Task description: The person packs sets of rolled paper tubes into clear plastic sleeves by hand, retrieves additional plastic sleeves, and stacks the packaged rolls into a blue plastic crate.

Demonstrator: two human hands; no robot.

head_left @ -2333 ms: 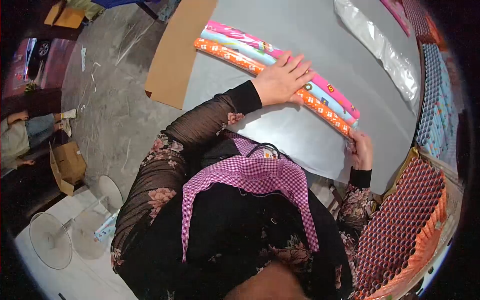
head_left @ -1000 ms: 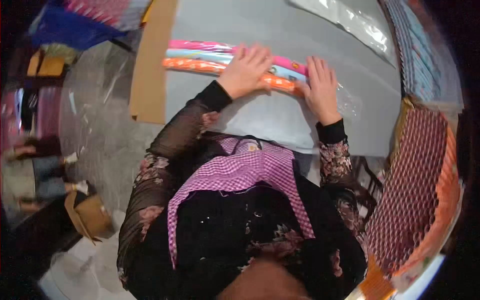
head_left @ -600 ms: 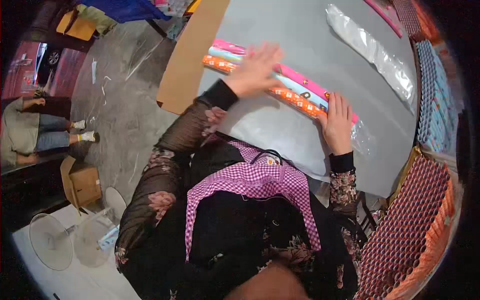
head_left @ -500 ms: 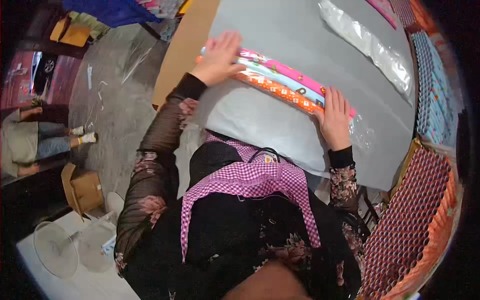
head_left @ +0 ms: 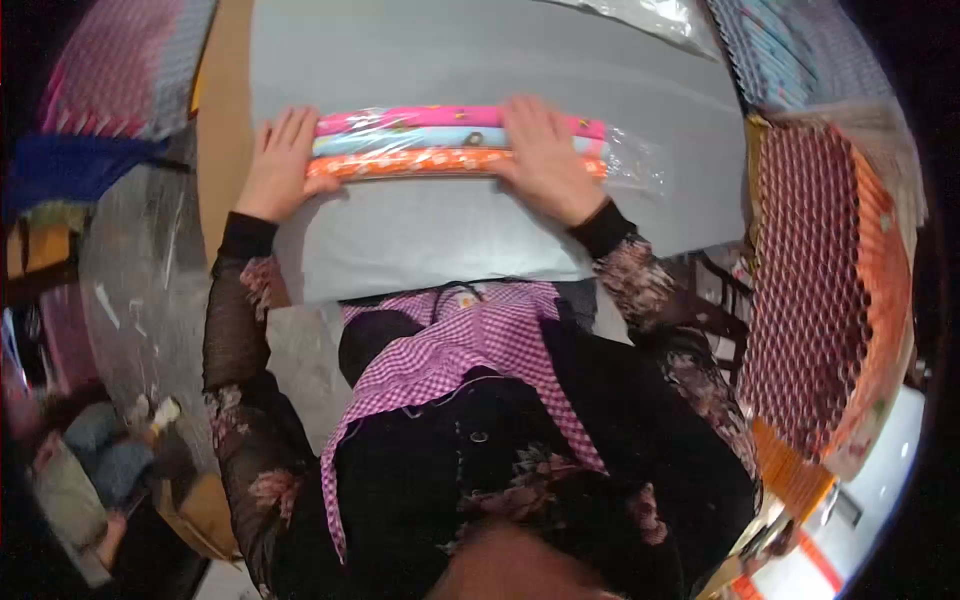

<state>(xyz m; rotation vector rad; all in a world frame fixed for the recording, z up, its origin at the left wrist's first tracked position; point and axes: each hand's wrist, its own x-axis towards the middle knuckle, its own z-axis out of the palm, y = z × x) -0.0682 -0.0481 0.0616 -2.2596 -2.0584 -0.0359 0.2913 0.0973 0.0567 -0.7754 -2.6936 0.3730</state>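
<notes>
Three rolls lie side by side in clear plastic on the grey table (head_left: 420,235): a pink roll (head_left: 420,118), a light blue roll (head_left: 430,140) and an orange roll with white marks (head_left: 420,163). Over their left end rests my left hand (head_left: 285,165), its fingers spread and thumb along the orange roll. My right hand (head_left: 545,160) lies across the rolls right of the middle, palm down, fingers extended. Loose clear wrapping (head_left: 635,160) extends past the right end of the rolls.
Brown cardboard (head_left: 222,130) lines the table's left edge. A clear plastic packet (head_left: 650,20) lies at the far edge. Stacks of red-patterned rolls (head_left: 810,290) and blue rolls (head_left: 765,50) stand at the right. At the lower left are a person (head_left: 75,490) and an open box (head_left: 205,510).
The view has turned, so the rolls now lie nearly level. My right hand has shifted from the rolls' right end toward their middle; my left hand is at their left end.
</notes>
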